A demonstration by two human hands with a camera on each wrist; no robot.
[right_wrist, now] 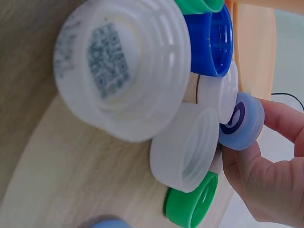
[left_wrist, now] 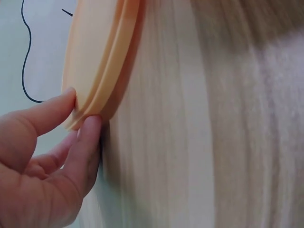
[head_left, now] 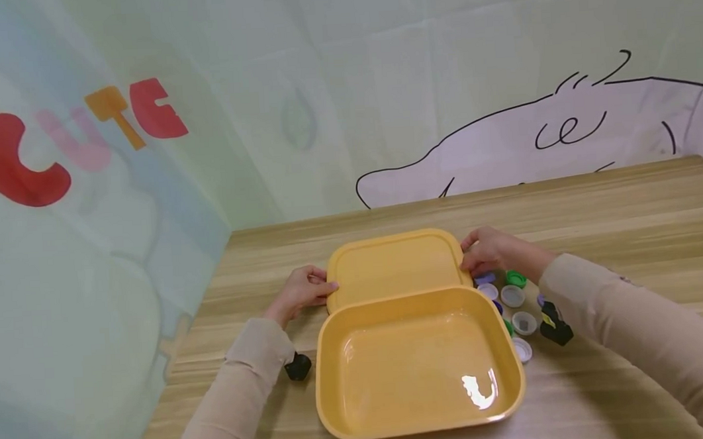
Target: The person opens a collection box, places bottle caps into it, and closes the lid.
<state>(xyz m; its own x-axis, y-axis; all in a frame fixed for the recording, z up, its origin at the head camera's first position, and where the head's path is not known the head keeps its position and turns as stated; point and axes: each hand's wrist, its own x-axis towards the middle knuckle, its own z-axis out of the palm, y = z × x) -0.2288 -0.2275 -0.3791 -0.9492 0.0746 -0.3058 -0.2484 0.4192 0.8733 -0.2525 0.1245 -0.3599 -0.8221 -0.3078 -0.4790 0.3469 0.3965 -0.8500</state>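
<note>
A yellow lid (head_left: 398,263) lies behind a yellow rectangular box (head_left: 419,368), whose inside faces up with nothing in it. My left hand (head_left: 300,292) pinches the lid's left edge, thumb on top and fingers below, as the left wrist view shows closely. At the opposite edge, my right hand (head_left: 489,249) holds the lid between thumb and fingers. In the right wrist view, a light-blue bottle cap (right_wrist: 247,123) hides the fingertips of that hand. Bottle caps crowd beside the box's right side, among them a dark-blue cap (right_wrist: 209,42) and a green cap (right_wrist: 192,202).
White and clear caps, including a clear cap (head_left: 524,323) with a printed code, lie on the wooden table (head_left: 626,231) under the right forearm. A wall sheet (head_left: 322,115) with drawings rises behind the table and along its left side.
</note>
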